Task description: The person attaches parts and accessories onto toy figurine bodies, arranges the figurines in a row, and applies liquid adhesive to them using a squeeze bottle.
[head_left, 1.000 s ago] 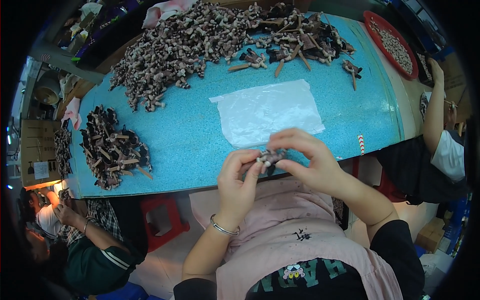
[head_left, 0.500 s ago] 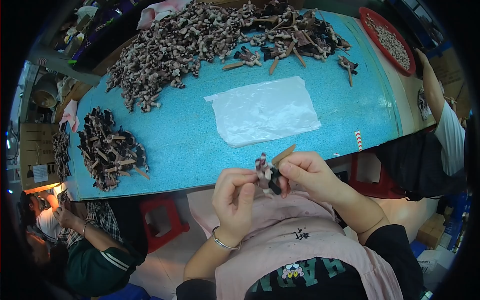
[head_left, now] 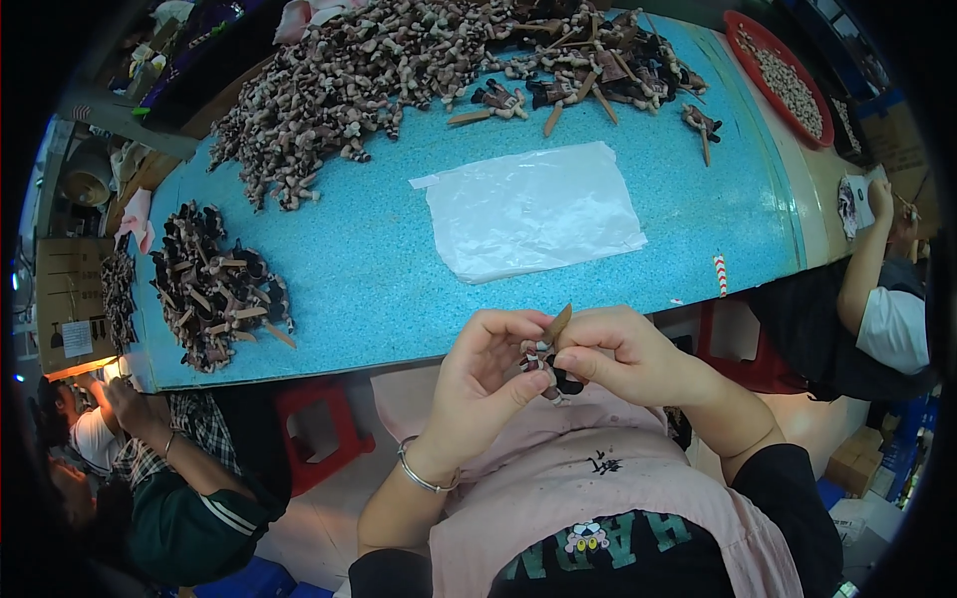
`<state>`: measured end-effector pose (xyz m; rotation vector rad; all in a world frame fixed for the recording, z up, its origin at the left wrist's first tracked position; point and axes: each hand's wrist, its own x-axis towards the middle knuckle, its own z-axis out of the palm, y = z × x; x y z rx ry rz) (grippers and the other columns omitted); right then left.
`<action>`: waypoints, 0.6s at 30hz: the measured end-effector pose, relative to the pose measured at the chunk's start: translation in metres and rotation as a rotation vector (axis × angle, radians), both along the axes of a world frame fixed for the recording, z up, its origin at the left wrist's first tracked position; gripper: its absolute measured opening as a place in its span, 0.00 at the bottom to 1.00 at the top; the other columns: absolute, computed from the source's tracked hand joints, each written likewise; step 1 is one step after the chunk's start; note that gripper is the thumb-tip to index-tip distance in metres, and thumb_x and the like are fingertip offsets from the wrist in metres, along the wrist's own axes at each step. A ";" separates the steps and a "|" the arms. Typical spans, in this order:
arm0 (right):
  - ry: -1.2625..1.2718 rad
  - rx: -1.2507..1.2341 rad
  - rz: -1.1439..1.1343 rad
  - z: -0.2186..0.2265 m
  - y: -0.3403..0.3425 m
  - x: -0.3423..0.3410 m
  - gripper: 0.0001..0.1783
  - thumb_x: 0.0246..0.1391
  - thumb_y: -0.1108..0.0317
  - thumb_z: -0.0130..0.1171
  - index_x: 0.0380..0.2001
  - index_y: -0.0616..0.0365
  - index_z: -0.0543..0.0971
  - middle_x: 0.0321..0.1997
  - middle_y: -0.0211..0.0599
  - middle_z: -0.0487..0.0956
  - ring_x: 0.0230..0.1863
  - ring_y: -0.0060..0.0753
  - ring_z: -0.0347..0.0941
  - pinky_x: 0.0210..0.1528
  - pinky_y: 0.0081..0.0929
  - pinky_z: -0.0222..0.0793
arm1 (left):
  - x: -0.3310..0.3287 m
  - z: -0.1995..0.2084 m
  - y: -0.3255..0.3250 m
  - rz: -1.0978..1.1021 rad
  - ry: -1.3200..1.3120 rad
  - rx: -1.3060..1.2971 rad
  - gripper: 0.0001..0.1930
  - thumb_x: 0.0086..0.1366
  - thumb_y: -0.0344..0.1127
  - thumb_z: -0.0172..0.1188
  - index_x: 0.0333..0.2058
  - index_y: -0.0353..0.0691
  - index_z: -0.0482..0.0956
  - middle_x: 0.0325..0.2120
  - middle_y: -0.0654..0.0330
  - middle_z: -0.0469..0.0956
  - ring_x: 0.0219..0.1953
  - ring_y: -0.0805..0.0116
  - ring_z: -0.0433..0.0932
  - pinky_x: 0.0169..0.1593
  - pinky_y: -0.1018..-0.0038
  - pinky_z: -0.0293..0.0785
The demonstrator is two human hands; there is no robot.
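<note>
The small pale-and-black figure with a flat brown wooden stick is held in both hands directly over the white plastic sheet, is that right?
Not quite: the head view shows the small pale-and-black figure with its flat brown wooden stick in front of the pink apron, nearer the body than the white plastic sheet. The left hand and right hand do hold it.

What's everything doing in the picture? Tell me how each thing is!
Left hand, pinching.
Right hand, pinching.
Little figure, held in both hands, partly hidden.
Wooden stick, pointing up between the hands.
Plastic sheet, spread out, wrinkled.
Big pile, heaped.
Small pile, heaped.
Red tray, loaded with pale bits.
</note>
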<state>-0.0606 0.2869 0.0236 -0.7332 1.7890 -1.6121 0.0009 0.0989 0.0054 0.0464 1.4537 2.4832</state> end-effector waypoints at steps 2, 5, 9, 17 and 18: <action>0.097 0.052 -0.036 0.000 -0.002 0.002 0.09 0.56 0.68 0.57 0.27 0.61 0.71 0.24 0.35 0.68 0.28 0.33 0.65 0.32 0.27 0.63 | 0.002 -0.002 0.005 0.137 0.040 -0.003 0.25 0.56 0.25 0.65 0.51 0.36 0.63 0.49 0.56 0.66 0.50 0.68 0.69 0.57 0.71 0.64; 0.221 -0.142 -0.184 -0.002 -0.015 0.007 0.11 0.52 0.69 0.61 0.32 0.60 0.70 0.30 0.36 0.68 0.32 0.36 0.66 0.37 0.28 0.64 | 0.005 -0.003 0.013 0.370 0.162 -0.142 0.29 0.55 0.26 0.67 0.52 0.35 0.61 0.48 0.57 0.66 0.52 0.68 0.68 0.58 0.72 0.63; 0.277 -0.025 -0.046 -0.003 -0.008 0.005 0.20 0.48 0.70 0.65 0.42 0.60 0.69 0.42 0.41 0.70 0.44 0.39 0.69 0.45 0.31 0.66 | 0.009 0.002 0.009 0.269 0.018 -0.092 0.31 0.53 0.29 0.69 0.53 0.36 0.63 0.50 0.58 0.65 0.56 0.67 0.64 0.58 0.72 0.63; 0.223 -0.126 -0.195 0.004 -0.015 0.011 0.23 0.45 0.77 0.62 0.48 0.59 0.71 0.45 0.42 0.73 0.46 0.44 0.71 0.49 0.34 0.66 | -0.001 0.002 -0.005 0.069 0.245 -0.223 0.21 0.51 0.34 0.70 0.43 0.37 0.76 0.53 0.55 0.66 0.63 0.57 0.58 0.62 0.63 0.57; 0.290 -0.132 -0.135 0.006 -0.016 0.008 0.25 0.45 0.79 0.61 0.50 0.59 0.71 0.45 0.43 0.73 0.46 0.45 0.71 0.49 0.35 0.66 | -0.001 0.003 -0.004 0.100 0.267 -0.260 0.20 0.51 0.34 0.70 0.42 0.37 0.76 0.52 0.55 0.68 0.63 0.55 0.58 0.63 0.61 0.56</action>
